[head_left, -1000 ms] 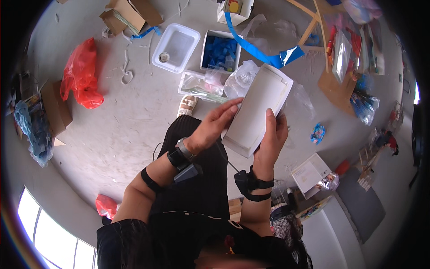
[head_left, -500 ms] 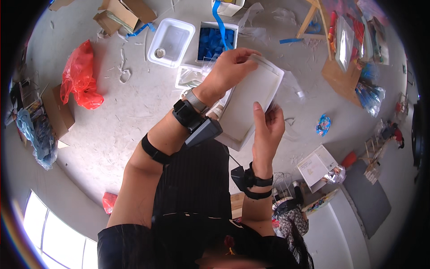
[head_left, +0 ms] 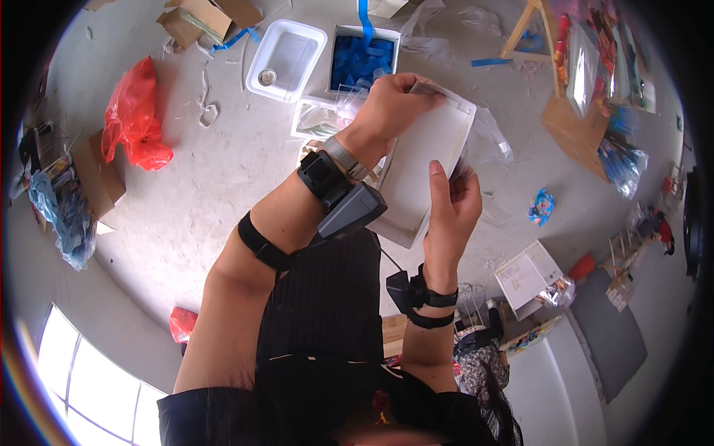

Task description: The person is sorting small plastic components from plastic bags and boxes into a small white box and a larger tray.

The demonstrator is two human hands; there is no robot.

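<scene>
A shallow white rectangular box [head_left: 416, 167], perhaps a lid, is held up in front of me at a slant, its hollow side facing me. My left hand [head_left: 398, 108] is closed on its far end, thumb and fingers pinching the upper edge near a greyish flap. On the right long side my right hand [head_left: 455, 212] grips the wall, with the thumb upright along the inner side and the fingers curled behind. Straps and dark devices sit on both forearms. Just beyond my left hand stands a white box [head_left: 363, 63] full of blue ribbon, with one strip rising out of it.
An empty-looking white plastic tub [head_left: 288, 59] holds a small roll. Nearby lies a white tray of clear film [head_left: 316, 119]. A red plastic bag [head_left: 137, 115] is at left; a wooden frame [head_left: 549, 44], packaged goods and a carton [head_left: 528, 275] are at right. Another person [head_left: 480, 364] is low right.
Both hands and the white box have shifted slightly to the right in the picture. The grip stays much the same. The surroundings have shifted a little as my view moved.
</scene>
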